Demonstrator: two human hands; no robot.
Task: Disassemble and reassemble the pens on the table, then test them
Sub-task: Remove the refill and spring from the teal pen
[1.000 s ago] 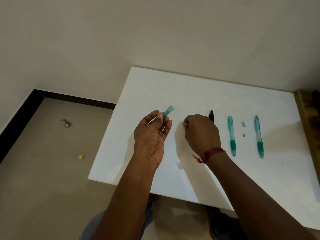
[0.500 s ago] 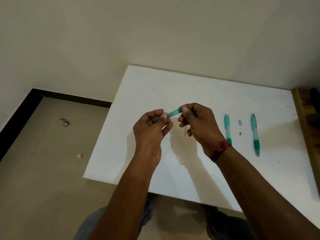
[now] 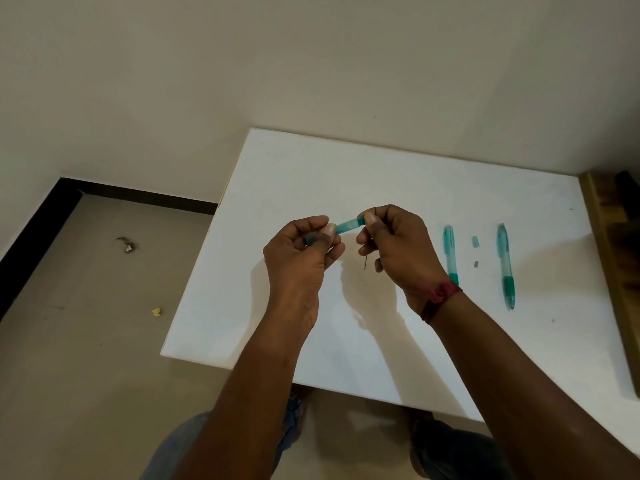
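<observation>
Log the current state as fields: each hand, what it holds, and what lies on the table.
left hand: grips one end of the teal pen barrel, held above the table
right hand: pinches the barrel's other end; a thin dark rod sticks out below it
left teal pen: lies on the table, untouched
right teal pen: lies beside it, apart
small teal piece: loose between the two pens
small grey piece: loose between the pens, nearer the person

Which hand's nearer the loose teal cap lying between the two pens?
Right. The right hand is left of the teal cap; the left hand is farther left.
</observation>
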